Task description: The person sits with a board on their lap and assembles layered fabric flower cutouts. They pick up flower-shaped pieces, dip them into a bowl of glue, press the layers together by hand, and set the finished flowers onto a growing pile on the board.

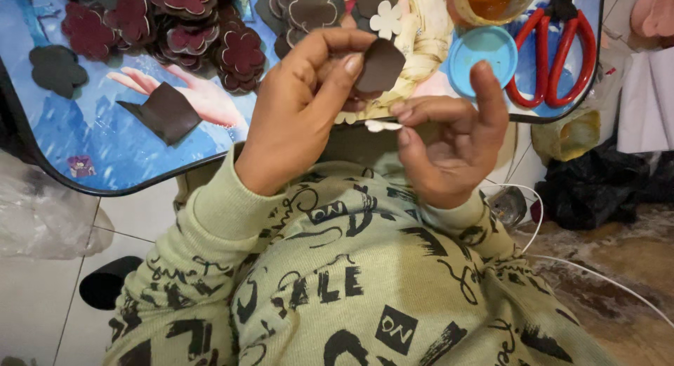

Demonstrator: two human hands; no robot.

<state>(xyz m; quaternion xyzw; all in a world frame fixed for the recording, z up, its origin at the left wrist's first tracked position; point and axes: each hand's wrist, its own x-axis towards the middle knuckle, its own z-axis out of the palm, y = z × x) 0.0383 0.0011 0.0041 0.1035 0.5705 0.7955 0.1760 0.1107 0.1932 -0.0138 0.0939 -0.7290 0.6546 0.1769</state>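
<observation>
Left hand pinched dark brown petal piece over worktop near edge; right hand just below-right, nipped white cutout, probably flower-shaped.

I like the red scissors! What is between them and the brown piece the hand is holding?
In the head view, a round blue lid lies on the table between the red scissors and the dark brown piece pinched by the left hand.

We see even, soft indoor light from above, with weak shadows. The picture is mostly sharp; only the right hand is slightly blurred.
</observation>
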